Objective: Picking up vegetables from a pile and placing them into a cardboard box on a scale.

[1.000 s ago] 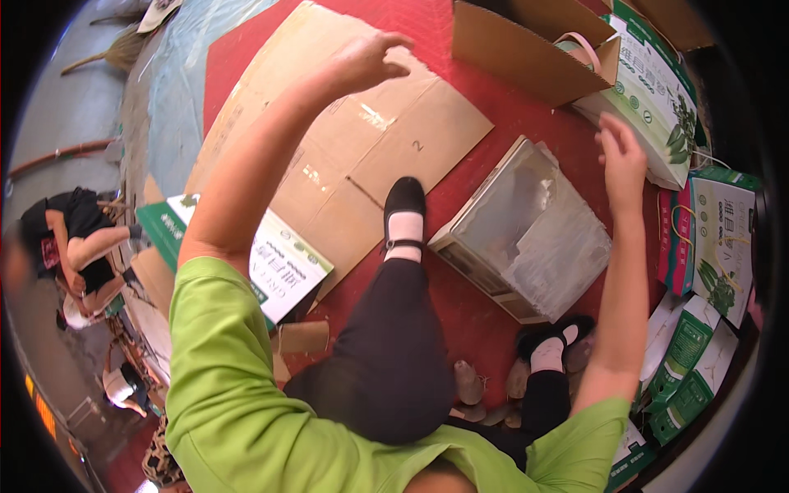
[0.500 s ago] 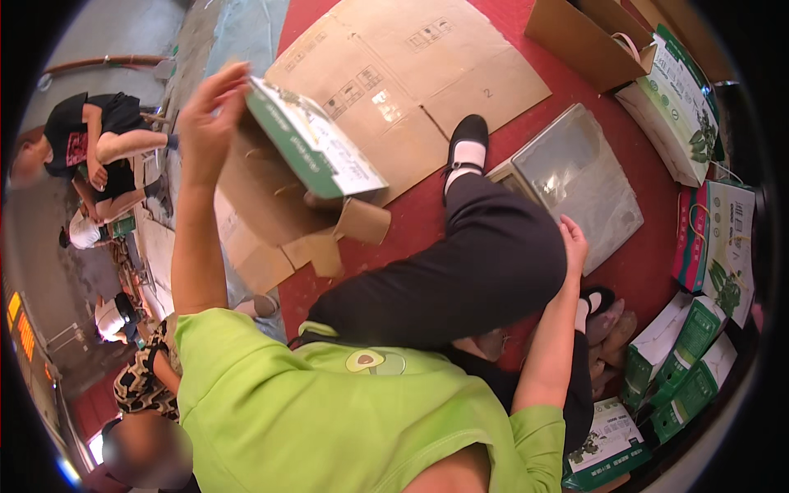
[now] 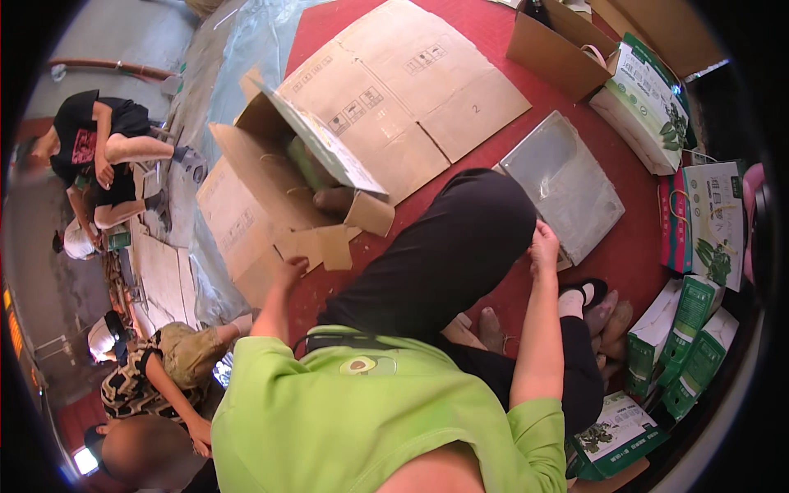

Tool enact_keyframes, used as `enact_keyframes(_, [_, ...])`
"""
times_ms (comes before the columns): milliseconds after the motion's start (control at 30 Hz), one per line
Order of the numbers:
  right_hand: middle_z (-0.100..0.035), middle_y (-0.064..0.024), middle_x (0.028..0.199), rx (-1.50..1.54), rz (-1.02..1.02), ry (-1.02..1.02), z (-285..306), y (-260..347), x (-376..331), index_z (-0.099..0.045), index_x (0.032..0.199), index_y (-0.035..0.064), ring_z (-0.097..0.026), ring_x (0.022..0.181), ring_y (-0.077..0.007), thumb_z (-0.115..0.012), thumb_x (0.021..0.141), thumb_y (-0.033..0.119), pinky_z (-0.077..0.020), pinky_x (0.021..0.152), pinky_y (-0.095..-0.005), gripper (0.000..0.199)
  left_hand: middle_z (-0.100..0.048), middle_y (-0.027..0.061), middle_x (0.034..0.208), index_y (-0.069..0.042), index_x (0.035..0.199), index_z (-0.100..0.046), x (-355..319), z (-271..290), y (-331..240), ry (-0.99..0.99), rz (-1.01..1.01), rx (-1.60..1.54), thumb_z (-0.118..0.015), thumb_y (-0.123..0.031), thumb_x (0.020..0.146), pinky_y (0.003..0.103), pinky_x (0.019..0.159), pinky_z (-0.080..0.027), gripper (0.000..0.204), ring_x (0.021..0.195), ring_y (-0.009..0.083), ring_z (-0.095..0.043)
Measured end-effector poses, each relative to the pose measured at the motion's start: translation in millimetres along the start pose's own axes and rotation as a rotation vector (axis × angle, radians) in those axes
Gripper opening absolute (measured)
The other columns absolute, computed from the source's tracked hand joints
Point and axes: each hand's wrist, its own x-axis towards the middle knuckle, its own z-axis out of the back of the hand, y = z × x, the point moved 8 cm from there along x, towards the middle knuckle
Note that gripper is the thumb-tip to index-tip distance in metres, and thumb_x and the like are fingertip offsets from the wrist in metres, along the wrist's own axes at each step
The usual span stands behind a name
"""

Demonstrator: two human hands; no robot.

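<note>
My left hand (image 3: 289, 269) is low beside the near flaps of an open cardboard box (image 3: 267, 177), its fingers loosely bent and apart, with nothing visible in them. A white and green carton (image 3: 325, 140) leans upright in that box. A brown, rounded, root-like piece (image 3: 333, 200) and something green show next to it, partly hidden by the carton. Against my bent knee rests my right hand (image 3: 543, 249), fingers loosely apart and apparently holding nothing. Just beyond it a flat, clear-wrapped grey package (image 3: 567, 189) lies on the red floor.
A flattened cardboard sheet (image 3: 411, 90) covers the floor ahead. Green and white cartons (image 3: 694, 333) line the right side, near a pink-and-teal bag (image 3: 675, 218) and an open brown box (image 3: 551, 45). Brown tubers (image 3: 612, 324) lie by my shoe. Several people sit at left.
My left hand has let go of the white and green carton and dropped back toward me. The carton now sits in the cardboard box. My right hand stays at the knee.
</note>
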Motion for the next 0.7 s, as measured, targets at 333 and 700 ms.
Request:
enact_keyframes(333, [-0.066, -0.0103, 0.103, 0.513, -0.139, 0.461, -75, -100, 93, -0.060, 0.115, -0.0019, -0.063, 0.087, -0.0154, -0.056, 0.091, 0.013, -0.0519, 0.076, -0.0310, 0.028, -0.059, 0.0179, 0.115, -0.002, 0.128, -0.051, 61, -36, 23, 0.333, -0.042, -0.245, -0.061, -0.029, 0.089, 0.047, 0.079, -0.051, 0.049, 0.101, 0.0302, -0.061])
enact_keyframes(700, [-0.056, -0.0164, 0.122, -0.087, -0.469, 0.282, -206, -34, 78, -0.036, 0.138, -0.0030, -0.060, 0.105, -0.0266, -0.058, 0.091, 0.015, -0.0527, 0.080, -0.0362, 0.055, -0.046, 0.0243, 0.129, -0.002, 0.136, -0.041, 20, 117, -99, 0.131, -0.752, 0.367, -0.061, -0.028, 0.089, 0.052, 0.091, -0.043, 0.058, 0.115, 0.0385, -0.050])
